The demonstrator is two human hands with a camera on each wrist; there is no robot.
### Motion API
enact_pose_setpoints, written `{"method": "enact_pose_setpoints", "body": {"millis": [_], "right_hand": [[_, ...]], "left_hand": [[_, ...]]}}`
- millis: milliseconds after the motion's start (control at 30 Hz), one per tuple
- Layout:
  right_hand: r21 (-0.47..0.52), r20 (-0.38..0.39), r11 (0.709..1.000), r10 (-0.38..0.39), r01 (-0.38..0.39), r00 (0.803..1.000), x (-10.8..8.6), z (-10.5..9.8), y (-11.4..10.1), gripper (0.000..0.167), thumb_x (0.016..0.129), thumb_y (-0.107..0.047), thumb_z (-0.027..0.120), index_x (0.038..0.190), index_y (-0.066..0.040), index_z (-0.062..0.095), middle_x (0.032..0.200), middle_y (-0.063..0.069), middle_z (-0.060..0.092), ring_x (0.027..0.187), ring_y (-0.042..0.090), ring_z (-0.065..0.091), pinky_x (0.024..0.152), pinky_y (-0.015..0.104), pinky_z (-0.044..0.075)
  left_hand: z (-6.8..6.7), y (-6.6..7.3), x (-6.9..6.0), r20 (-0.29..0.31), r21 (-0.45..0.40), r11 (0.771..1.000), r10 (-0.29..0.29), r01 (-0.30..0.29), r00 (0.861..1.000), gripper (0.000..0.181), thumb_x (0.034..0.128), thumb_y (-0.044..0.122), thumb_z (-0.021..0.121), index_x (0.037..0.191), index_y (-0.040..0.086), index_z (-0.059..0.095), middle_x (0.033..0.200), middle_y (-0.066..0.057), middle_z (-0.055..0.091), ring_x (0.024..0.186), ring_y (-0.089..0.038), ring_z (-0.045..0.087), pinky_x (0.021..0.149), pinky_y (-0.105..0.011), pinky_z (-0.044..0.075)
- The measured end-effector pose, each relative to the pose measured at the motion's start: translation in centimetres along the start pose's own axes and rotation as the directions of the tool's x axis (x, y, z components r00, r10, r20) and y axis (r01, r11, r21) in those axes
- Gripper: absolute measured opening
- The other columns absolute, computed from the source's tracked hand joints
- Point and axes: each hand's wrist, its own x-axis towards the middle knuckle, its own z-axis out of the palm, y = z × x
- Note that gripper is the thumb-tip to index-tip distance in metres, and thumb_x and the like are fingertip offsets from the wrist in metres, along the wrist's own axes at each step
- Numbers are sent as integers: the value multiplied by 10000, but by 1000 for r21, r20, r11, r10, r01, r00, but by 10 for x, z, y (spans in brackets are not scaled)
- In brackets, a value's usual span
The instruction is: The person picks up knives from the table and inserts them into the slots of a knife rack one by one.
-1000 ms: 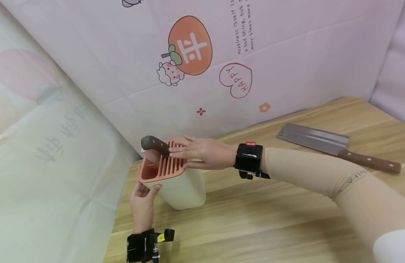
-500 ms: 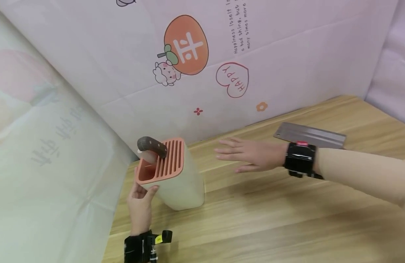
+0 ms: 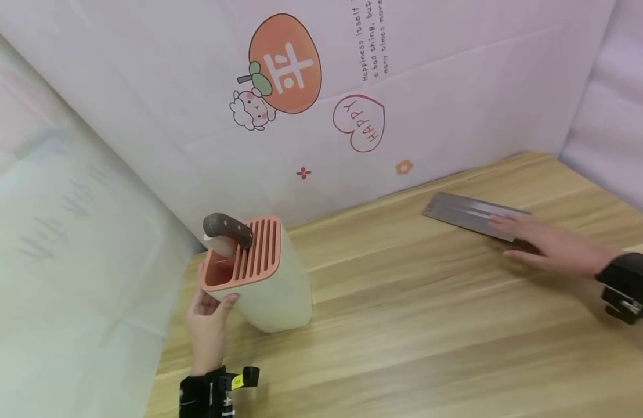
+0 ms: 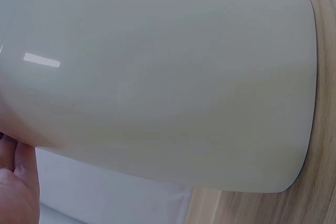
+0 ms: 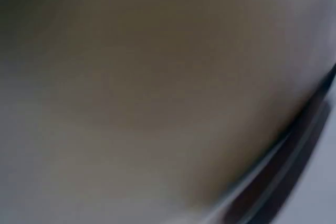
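A cream knife block [image 3: 282, 299] with a slotted orange top stands upright at the left of the head view. My left hand [image 3: 209, 325] grips its near left side below the rim, thumb in front. A knife's dark riveted handle [image 3: 230, 227] sticks up from a slot. My right hand [image 3: 556, 247] is over the handle end of a cleaver [image 3: 465, 210] lying flat, fingers stretched out and mostly hiding the brown handle; whether it touches is unclear. The left wrist view is filled by the block's wall [image 4: 184, 87]. Motion blurs the right wrist view.
The wooden table [image 3: 384, 325] runs up to a printed cloth wall [image 3: 431, 87] behind and another cloth [image 3: 91, 278] at the left, near the block. A pale rounded thing [image 3: 222, 248] sits in the block's open compartment.
My right hand has left the top of the block and moved right to the cleaver's handle. The left hand keeps its hold on the block. The head view has shifted slightly.
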Motion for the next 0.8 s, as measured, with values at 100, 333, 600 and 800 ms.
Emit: {"method": "enact_pose_setpoints", "body": {"millis": [100,333,600,800], "right_hand": [[2,22,989,149,-149,989,-26,-5,14,702,958,-227,746,1575,-115,430,1555,271,409,1497,314,281,1240,371,194],[-142,22,981,138,-133,990,-51,-11,28,662,871,-211,831,1415,57,567,1305,339,605,1061,520,643,799,636,548],[-199,45,961,204,-191,978,-53,-19,34,625,761,-165,904,1259,113,647,1078,303,706,776,205,659,617,388,555],[-186,62,954,252,-236,966,-51,-24,35,581,745,-152,909,1231,79,689,990,233,738,725,128,605,606,370,531]], "left_hand": [[-4,5,2,1,5,1000,12,-12,1000,773,945,-117,661,1606,121,340,1424,-52,602,1253,-137,588,1007,-204,499],[-8,11,5,-4,29,1000,10,-10,1000,740,950,-107,661,1592,125,377,1531,-110,504,1298,-121,559,1027,-205,485],[-8,12,3,-20,26,1000,0,0,1000,769,951,-105,660,1602,164,353,1511,-103,528,1305,-137,556,1046,-213,473],[-6,10,3,-5,20,1000,6,-6,1000,742,949,-101,665,1593,126,374,1614,-84,397,1353,-130,518,1048,-198,464]]}}
